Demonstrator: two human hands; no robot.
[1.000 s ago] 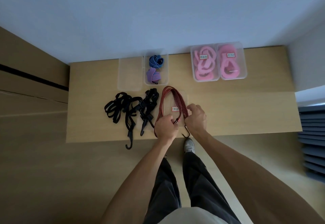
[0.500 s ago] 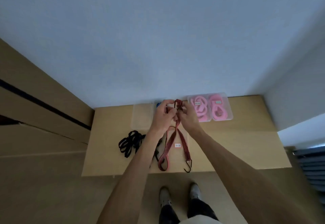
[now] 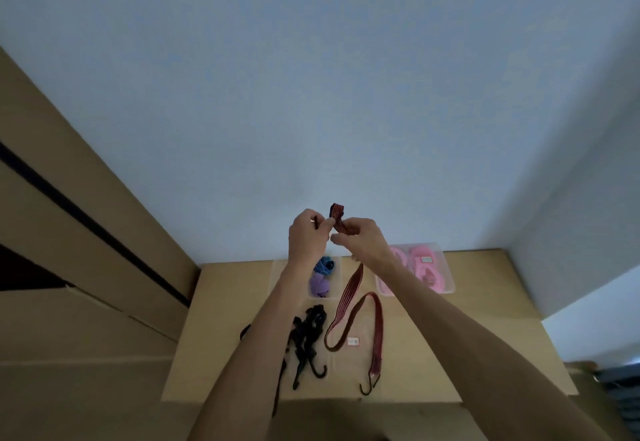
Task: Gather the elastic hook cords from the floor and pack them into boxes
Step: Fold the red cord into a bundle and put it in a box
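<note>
Both hands are raised in front of the wall with a red striped hook cord [image 3: 346, 297] between them. My left hand [image 3: 309, 235] pinches one end of it, and my right hand [image 3: 360, 236] grips a folded loop of it. The rest of the cord hangs down in a loop, its free metal hook [image 3: 367, 387] dangling near the front edge of the low wooden platform [image 3: 485, 347]. Black hook cords [image 3: 306, 335] lie tangled on the platform, partly hidden by my left forearm. A clear box [image 3: 325, 276] at the back holds a blue and a purple cord.
Two clear boxes [image 3: 445, 272] with pink cords stand at the back right of the platform. A small white label [image 3: 352, 341] lies under the hanging loop. Wooden panels run along the left, and a pale wall rises behind.
Both hands have lifted the red cord from the platform up in front of the wall, and the view has tilted upward. The cord now hangs lower, in a longer loop.
</note>
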